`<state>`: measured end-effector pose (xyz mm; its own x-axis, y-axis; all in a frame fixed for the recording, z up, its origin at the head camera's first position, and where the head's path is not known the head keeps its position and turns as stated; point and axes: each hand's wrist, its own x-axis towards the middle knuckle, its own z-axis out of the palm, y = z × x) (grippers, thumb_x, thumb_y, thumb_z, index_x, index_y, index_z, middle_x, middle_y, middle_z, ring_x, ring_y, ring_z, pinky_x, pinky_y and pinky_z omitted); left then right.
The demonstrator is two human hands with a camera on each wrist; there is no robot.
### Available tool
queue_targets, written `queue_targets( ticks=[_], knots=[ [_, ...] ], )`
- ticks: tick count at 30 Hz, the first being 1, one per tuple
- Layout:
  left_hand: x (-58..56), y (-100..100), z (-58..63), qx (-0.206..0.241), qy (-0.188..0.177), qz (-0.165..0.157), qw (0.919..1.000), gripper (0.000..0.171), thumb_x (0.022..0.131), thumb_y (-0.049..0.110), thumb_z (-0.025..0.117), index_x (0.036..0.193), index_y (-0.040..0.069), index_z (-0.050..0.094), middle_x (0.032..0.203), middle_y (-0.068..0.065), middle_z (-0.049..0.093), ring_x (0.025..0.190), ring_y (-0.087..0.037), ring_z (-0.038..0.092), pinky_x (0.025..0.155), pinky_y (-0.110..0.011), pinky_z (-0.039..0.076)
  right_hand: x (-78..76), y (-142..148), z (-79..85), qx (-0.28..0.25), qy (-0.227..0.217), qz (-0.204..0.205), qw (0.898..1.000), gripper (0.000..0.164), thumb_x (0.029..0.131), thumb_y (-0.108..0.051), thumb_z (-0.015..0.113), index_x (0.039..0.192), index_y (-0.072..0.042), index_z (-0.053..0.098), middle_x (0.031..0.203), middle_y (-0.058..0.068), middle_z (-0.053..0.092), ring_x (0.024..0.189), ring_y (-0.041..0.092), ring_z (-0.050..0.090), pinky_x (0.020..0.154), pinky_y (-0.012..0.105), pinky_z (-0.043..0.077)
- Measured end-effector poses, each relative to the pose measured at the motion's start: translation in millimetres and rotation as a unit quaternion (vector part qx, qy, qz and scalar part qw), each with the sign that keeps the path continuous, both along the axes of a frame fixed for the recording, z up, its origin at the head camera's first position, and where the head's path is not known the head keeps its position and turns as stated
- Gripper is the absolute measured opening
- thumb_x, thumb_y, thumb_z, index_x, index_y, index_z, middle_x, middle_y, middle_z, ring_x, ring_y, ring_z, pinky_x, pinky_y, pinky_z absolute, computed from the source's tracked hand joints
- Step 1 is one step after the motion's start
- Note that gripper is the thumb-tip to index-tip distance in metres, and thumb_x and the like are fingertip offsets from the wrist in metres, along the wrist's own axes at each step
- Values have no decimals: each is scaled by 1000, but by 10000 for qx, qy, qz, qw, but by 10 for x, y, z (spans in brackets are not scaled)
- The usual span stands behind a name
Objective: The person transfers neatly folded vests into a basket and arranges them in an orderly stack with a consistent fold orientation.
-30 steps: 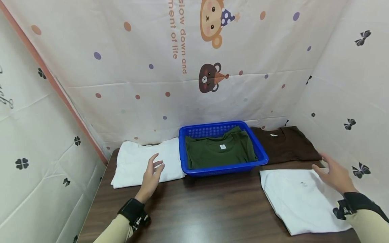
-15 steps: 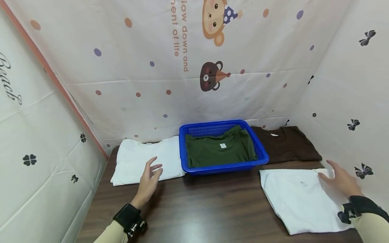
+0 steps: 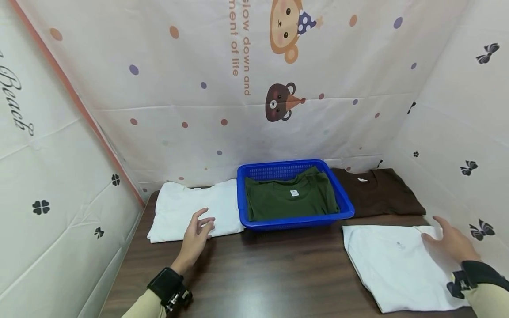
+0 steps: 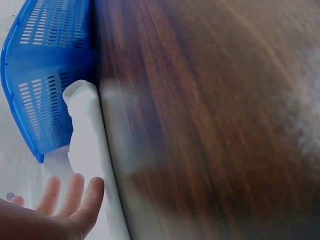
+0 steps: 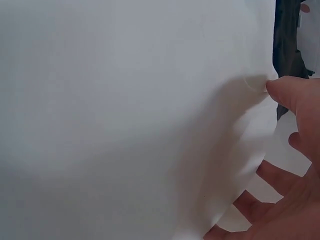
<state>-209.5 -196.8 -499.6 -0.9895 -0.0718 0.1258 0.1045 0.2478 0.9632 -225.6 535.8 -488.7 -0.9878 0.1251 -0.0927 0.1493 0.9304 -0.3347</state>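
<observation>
My left hand (image 3: 195,240) is held with fingers spread and slightly bent over the front edge of a folded white T-shirt (image 3: 171,216) at the back left, with nothing in its grasp. In the left wrist view its fingers (image 4: 90,205) overlap that shirt's edge. On the right, a second folded white shirt (image 3: 397,269) with a small grey print lies flat. My right hand (image 3: 455,243) is at its far right edge. The right wrist view has the thumb right at the white cloth (image 5: 125,100), and the other fingers (image 5: 280,177) apart from it along the edge, tips partly hidden.
A blue plastic basket (image 3: 296,224) holding a folded dark green T-shirt (image 3: 294,203) stands at the back middle. Beside it lies a folded dark brown T-shirt (image 3: 381,194). All are on a brown wooden table (image 3: 270,274). Patterned cloth walls (image 3: 179,145) enclose the back and sides.
My right hand has moved a little right and nearer to me, along the white shirt's edge. The left hand has shifted slightly left. The shirts and basket stay put; the head view shifts slightly.
</observation>
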Motion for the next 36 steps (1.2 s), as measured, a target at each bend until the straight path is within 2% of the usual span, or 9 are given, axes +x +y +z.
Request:
queue_targets(
  ticks=[10, 17, 23, 30, 36],
  knots=[
    [50, -26, -36, 91, 121, -144, 9998, 46, 109, 17, 53, 153, 11, 41, 131, -25, 64, 107, -38, 68, 85, -45, 60, 22, -72, -57, 178, 228, -525, 9982, 89, 91, -25, 72, 149, 17, 19, 134, 53, 30, 119, 71, 33, 95, 78, 35],
    [45, -20, -51, 1, 100, -157, 9998, 43, 108, 15, 55, 149, 14, 45, 125, -25, 66, 100, -37, 70, 82, -46, 61, 54, -71, -70, 394, -43, -746, 9964, 81, 91, -31, 72, 141, 15, 28, 130, 50, 38, 115, 69, 41, 94, 73, 41],
    [46, -26, -41, 70, 58, -135, 9999, 42, 107, 13, 56, 148, 13, 47, 120, -26, 68, 93, -34, 73, 79, -44, 61, 85, -66, -83, 389, -308, -635, 9967, 82, 91, -35, 74, 139, 16, 30, 128, 50, 40, 114, 69, 43, 92, 73, 43],
    [43, -40, -37, 213, -93, -248, 9994, 46, 107, 16, 58, 150, 9, 44, 119, -26, 69, 89, -33, 74, 77, -43, 62, 121, -64, -77, 426, -329, -407, 9977, 86, 89, -39, 76, 137, 17, 31, 126, 50, 41, 111, 69, 44, 90, 74, 43],
    [61, -29, 9, 527, -382, -312, 9974, 43, 107, 13, 57, 148, 8, 46, 117, -28, 69, 90, -36, 74, 78, -43, 62, 91, -52, -46, 421, -468, -85, 9980, 98, 86, -49, 78, 134, 21, 29, 128, 51, 36, 114, 70, 40, 94, 75, 40]
  ],
)
